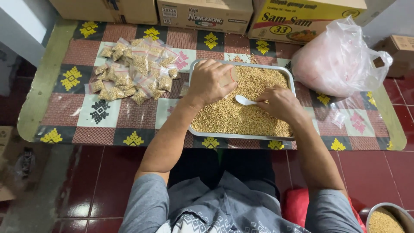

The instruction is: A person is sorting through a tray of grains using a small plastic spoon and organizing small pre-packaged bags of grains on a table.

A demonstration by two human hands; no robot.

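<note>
small clear plastic bag (227, 78): my left hand (211, 82) is pinching it above the grain-filled metal tray (241, 136) to catch spills, my right hand (280, 102) pinching the white plastic spoon (245, 101).

You wear a grey short-sleeved shirt; both sleeves end above the elbows, leaving your forearms bare down to your left hand (210, 82) and right hand (281, 102). The shirt front carries a white geometric pattern near the lower edge of the view. Neither wrist shows a watch or band.
</note>
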